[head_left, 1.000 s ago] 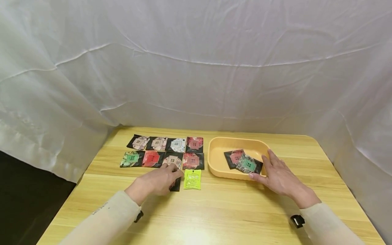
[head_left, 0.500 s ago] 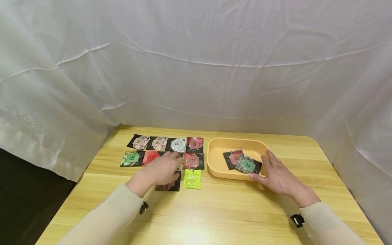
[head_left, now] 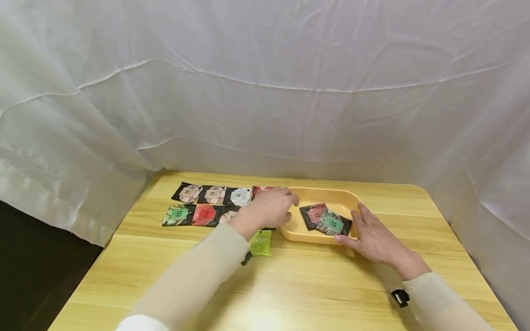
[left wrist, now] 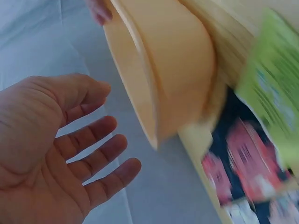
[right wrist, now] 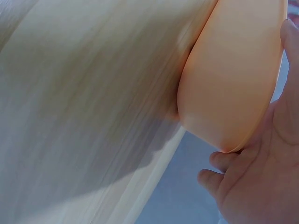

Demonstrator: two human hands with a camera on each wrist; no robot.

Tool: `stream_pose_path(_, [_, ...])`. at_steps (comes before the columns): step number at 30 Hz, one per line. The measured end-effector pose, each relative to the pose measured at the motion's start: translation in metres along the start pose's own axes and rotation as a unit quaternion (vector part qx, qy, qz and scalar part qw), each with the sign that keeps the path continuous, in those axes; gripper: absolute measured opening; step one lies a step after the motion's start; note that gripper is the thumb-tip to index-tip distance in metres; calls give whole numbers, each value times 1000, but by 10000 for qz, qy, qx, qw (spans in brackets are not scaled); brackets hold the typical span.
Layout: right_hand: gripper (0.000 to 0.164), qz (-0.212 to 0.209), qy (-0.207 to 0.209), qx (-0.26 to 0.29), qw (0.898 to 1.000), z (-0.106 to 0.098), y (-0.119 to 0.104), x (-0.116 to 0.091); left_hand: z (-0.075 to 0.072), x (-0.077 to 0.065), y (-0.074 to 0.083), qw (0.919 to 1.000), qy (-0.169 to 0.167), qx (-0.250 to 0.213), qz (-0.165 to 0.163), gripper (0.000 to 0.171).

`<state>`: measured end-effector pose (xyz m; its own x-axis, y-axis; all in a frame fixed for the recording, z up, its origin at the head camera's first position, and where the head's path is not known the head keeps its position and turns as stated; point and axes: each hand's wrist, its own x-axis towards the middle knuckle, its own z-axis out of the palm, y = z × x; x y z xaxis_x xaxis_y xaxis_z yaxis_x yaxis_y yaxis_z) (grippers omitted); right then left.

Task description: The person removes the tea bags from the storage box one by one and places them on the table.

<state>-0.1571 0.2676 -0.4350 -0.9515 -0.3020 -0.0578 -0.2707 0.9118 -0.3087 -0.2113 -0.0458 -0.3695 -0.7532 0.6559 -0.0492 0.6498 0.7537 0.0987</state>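
Note:
My left hand (head_left: 269, 208) is at the left rim of the yellow tray (head_left: 348, 196) in the head view. Its loosely bent fingers hold nothing in the left wrist view (left wrist: 51, 140). Two dark sachets overlap inside the tray: one with a red label (head_left: 316, 212), one with a green label (head_left: 333, 223) on top. My right hand (head_left: 377, 239) rests against the tray's front right corner, thumb at the front rim and fingers along the right side. Beneath my left forearm, a bright yellow-green sachet (head_left: 261, 243) is partly covered.
Dark sachets with pale and coloured labels lie in two rows left of the tray, including a green-labelled one (head_left: 178, 214) and a red one (head_left: 205, 214). My left hand and arm hide some. A pale curtain (head_left: 265, 115) hangs behind the wooden table (head_left: 314, 285).
My left hand has moved right from the sachets to the tray's left rim. Its forearm now covers the dark sachet at the front. The tray has shifted slightly left; my right hand stays at its corner.

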Motion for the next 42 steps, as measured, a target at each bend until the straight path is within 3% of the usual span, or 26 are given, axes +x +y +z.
stream_pose_path(7, [116, -23, -5, 0, 10000, 2, 0, -1, 13, 47, 34, 9983, -313, 226, 446, 36])
stream_pose_path(14, [115, -80, 28, 27, 10000, 1, 1, -2, 28, 79, 63, 9930, -777, 397, 793, 38])
stream_pose_path(17, [115, -86, 29, 34, 10000, 1, 1, -2, 33, 87, 70, 9916, -1017, 301, 737, 41])
stream_pose_path(23, [115, -97, 44, -3, 9999, 2, 1, -1, 39, 89, 74, 9891, -1345, 367, 466, 43])
stream_pose_path(30, [116, -36, -2, 47, 10000, 2, 1, -1, 40, 85, 69, 9873, -1493, 514, 188, 41])
stream_pose_path(37, [116, -55, 9, 36, 10000, 3, 2, -1, 34, 75, 54, 9886, -1280, 765, -200, 22])
stream_pose_path(42, [114, -59, 24, 27, 10000, 4, 3, -1, 34, 77, 52, 9915, -1013, 727, -370, 44])
